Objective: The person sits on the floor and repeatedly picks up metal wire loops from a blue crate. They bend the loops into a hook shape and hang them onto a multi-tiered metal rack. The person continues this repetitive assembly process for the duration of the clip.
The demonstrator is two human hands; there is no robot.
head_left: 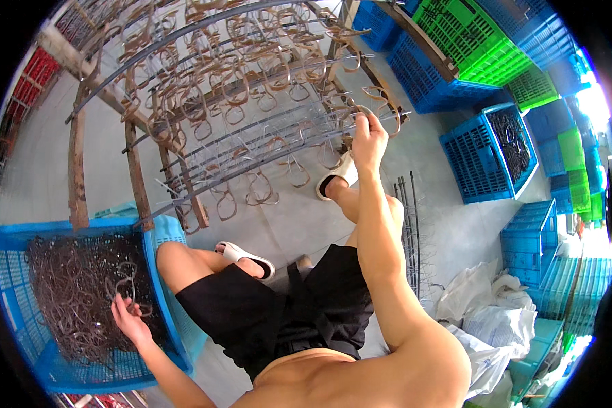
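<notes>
My left hand (130, 321) is over a blue crate (178, 340) at the lower left, fingers closed on a greyish spectacle frame (124, 277). Beneath it lies a tangled heap of dark spectacle frames (68, 292). My right arm reaches forward, and my right hand (369, 141) pinches a brown spectacle frame (392, 109) at the right end of a rack rod. From the grey rods (214, 178) of the wooden rack (137, 180) hang many similar brown frames (260, 194), held by thin wires. The exact grip of the right fingertips is partly hidden.
A blue crate of black pieces (510, 143) stands on the right. Green crates (476, 41) and blue crates (425, 75) are stacked behind it. Loose rods with wires (413, 231) lie beside my right knee. White plastic sacks (489, 319) are heaped at the lower right.
</notes>
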